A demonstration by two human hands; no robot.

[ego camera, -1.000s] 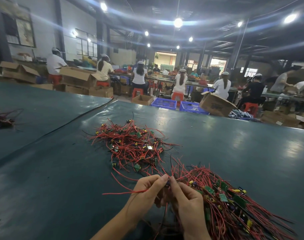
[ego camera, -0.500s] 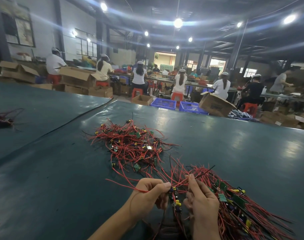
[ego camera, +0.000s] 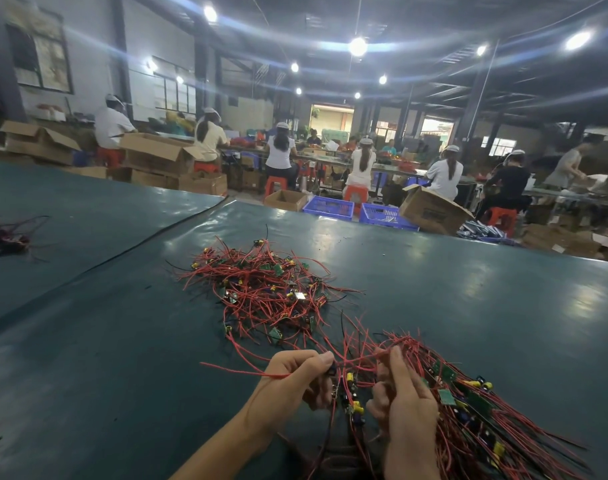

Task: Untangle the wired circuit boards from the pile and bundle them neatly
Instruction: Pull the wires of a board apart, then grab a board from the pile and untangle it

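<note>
Both hands low centre, close together but not touching. Left forearm (ego camera: 223, 441) comes in from bottom left, angled up to the right, wrist straight. Left hand (ego camera: 292, 386): fingers curled, thumb on top, thumb and index tips pinching a red wire (ego camera: 240, 370). Right forearm (ego camera: 411, 465) comes up nearly vertical from the bottom edge. Right hand (ego camera: 404, 407): back of the hand to the camera, index finger (ego camera: 396, 358) stretched upward, thumb beside it, other fingers curled in, gripping red wires (ego camera: 361, 360). Both arms bare.
</note>
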